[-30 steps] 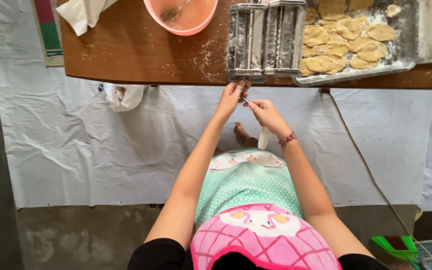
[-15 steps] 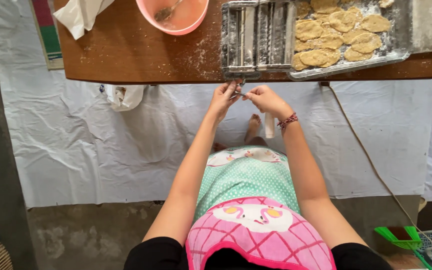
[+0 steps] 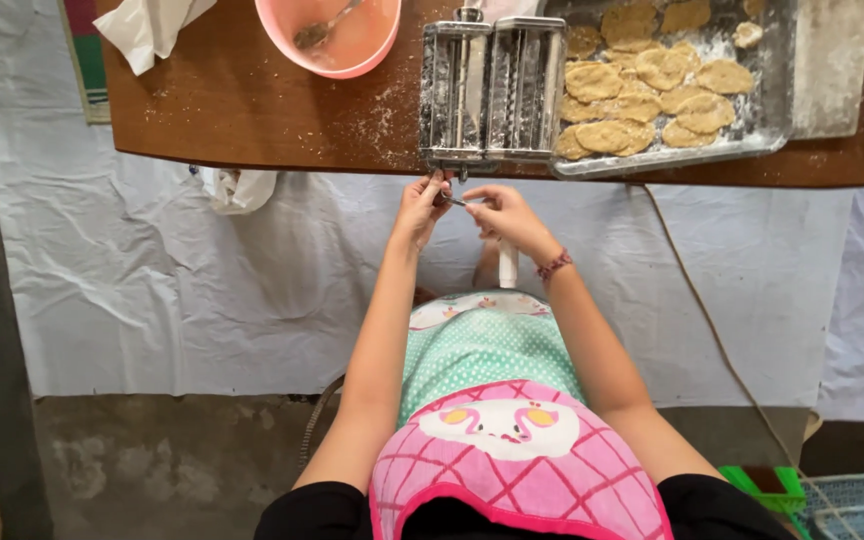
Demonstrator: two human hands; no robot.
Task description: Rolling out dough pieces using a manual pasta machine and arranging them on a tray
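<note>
Two bare hands meet just under the near edge of the brown wooden table (image 3: 252,110), directly below the shiny metal pasta roller machine (image 3: 492,85) that stands on it. I use that machine as my landmark throughout.

My left hand (image 3: 420,208) is curled, its fingertips pinched on a small thin metal part (image 3: 455,200) sticking out beneath the machine's base. My right hand (image 3: 508,215) is also partly closed, thumb and forefinger nipping the other end of the same metal part, so the two hands nearly touch. I cannot tell exactly what the part is; it is small and mostly covered by fingers. A dark red beaded bracelet (image 3: 554,265) sits on the right wrist. A white cylindrical handle (image 3: 507,265) hangs below the right hand, but I cannot tell whether the hand touches it.

Right of the machine, touching its side, lies a floured rectangular metal tray (image 3: 772,110) holding many flat, pale yellow rounds of dough (image 3: 642,85). Left of the machine stands a round pink plastic bowl (image 3: 337,50) with a metal spoon (image 3: 317,30) in it. Further left, at the table's far corner, lies crumpled white paper (image 3: 147,25). Loose flour dusts the wood between bowl and machine.

Below the machine, a creased white sheet (image 3: 152,280) covers the ground. Nearest the camera I see a green dotted and pink patterned apron (image 3: 492,400).
</note>
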